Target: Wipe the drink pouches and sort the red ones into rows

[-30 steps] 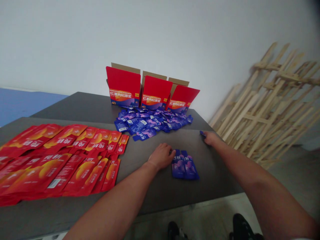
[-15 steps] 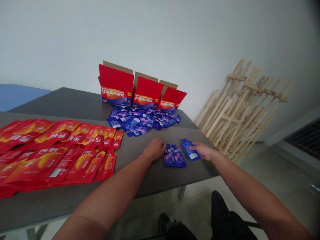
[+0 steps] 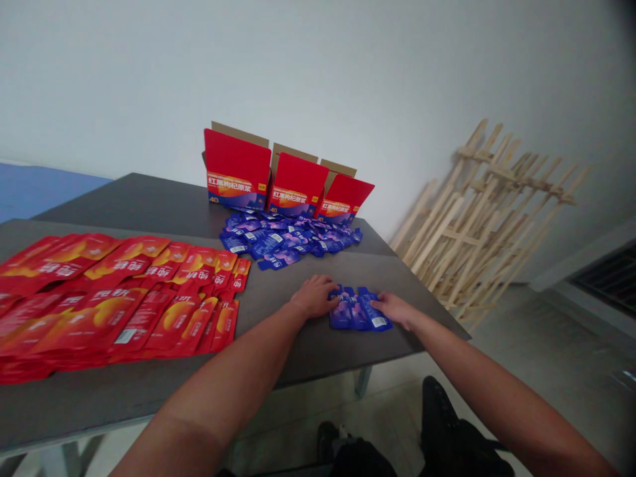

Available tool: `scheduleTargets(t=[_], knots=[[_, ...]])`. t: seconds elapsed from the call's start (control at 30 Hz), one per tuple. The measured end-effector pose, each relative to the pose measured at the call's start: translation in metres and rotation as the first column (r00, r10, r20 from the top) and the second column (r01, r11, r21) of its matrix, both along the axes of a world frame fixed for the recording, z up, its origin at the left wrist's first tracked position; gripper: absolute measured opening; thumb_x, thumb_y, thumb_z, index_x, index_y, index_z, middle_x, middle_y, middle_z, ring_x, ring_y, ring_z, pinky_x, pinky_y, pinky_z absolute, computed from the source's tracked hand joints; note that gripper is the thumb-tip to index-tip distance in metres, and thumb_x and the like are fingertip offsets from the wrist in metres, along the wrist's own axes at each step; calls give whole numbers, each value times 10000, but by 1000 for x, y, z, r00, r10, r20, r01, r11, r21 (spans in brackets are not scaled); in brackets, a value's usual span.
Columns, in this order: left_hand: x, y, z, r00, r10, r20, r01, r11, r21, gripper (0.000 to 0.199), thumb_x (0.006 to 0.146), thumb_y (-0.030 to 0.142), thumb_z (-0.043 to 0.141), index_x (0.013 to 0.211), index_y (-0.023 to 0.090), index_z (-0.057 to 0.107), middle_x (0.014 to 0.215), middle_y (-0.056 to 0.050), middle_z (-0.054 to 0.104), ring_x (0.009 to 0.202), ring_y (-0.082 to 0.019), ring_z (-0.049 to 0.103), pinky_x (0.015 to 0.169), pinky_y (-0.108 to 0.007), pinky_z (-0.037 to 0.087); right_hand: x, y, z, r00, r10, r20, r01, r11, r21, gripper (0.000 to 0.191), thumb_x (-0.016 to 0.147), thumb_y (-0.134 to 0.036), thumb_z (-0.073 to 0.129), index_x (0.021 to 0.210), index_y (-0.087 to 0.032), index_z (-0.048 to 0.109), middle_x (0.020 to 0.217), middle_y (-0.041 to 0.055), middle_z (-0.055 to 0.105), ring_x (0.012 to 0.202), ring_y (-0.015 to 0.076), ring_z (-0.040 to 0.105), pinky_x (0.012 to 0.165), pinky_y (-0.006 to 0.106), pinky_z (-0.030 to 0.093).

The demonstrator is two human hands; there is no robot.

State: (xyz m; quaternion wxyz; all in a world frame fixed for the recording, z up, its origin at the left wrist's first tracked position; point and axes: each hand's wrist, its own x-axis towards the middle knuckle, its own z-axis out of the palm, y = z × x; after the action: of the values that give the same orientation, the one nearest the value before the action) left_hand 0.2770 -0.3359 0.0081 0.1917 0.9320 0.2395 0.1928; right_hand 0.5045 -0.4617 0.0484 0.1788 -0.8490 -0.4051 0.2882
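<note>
The person's left hand (image 3: 314,296) and right hand (image 3: 395,310) lie on the dark grey desk (image 3: 318,354), closing in from either side on a small group of blue-violet sachets (image 3: 358,310). The group looks like about three sachets lying flat and close together, though the hands hide part of it. The left fingers (image 3: 332,299) reach onto its left edge, and the right fingers (image 3: 376,300) touch its right side. Neither hand is clenched; the fingers lie fairly flat, and I cannot tell whether they are actually gripping the sachets or only pressing on them.

This small group sits apart from the main mass of blue-violet sachets (image 3: 291,242), which lies in a loose, jumbled heap farther along the desk. Behind that heap stand three open red cartons (image 3: 297,185) in a row, with their insides out of sight.

To the left, red sachets (image 3: 119,311) are spread in overlapping rows, looking far more orderly than the blue heap. So the red ones appear laid out, while most of the blue ones remain unsorted, with only this small group separated. Pale wooden frames (image 3: 477,225) lean against the wall on the right.
</note>
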Motion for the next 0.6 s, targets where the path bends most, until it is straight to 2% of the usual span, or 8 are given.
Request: scheduleTargets(t=[0.07,0.17,0.33,0.47,0.53,0.6], knots=[[-1,-2,1,998,-56,-25,56,998,3,465,874,583,439,1256,357,577,1447,-24,444,1300,-278,388,1041,-485,331,0,2,-1,979,60,197,-51,997,-53,277,885,-384,565,1010,-143,623,940,99,718,828,197,674,689,268,501],[-2,-3,3,992,-108,-67,107,994,-8,496,877,624,402,1271,372,569,1404,-22,505,1284,-270,409,1044,-489,308,2,3,-7,932,133,338,-103,989,-107,368,906,-420,521,1122,-132,596,1041,130,697,916,219,665,741,285,488],[-2,-7,5,993,-97,-70,98,995,21,547,856,652,406,1247,325,603,1251,-67,586,1204,-280,467,1008,-455,335,10,0,-15,888,239,394,-191,969,-158,427,899,-464,514,1159,-133,589,1079,175,678,999,266,647,857,349,466],[-3,-10,5,995,-57,-81,62,997,51,550,827,646,459,1223,298,614,1161,-85,583,1143,-283,495,996,-442,345,11,-3,-12,845,292,448,-205,951,-232,477,895,-509,490,1171,-133,595,1095,203,658,1036,314,624,918,441,445],[-2,-10,5,995,-49,-87,54,997,56,544,818,642,479,1216,297,616,1153,-84,574,1142,-281,489,1001,-437,344,7,-1,-9,806,297,512,-227,954,-196,501,902,-513,472,1189,-120,593,1150,217,625,1088,323,593,968,464,420],[-2,-10,4,995,-44,-85,50,997,63,544,816,639,483,1212,291,616,1154,-85,566,1146,-283,480,1002,-437,346,1,3,-7,770,325,549,-343,937,-74,502,923,-482,444,1247,-119,568,1225,205,582,1173,299,539,1042,445,373]])
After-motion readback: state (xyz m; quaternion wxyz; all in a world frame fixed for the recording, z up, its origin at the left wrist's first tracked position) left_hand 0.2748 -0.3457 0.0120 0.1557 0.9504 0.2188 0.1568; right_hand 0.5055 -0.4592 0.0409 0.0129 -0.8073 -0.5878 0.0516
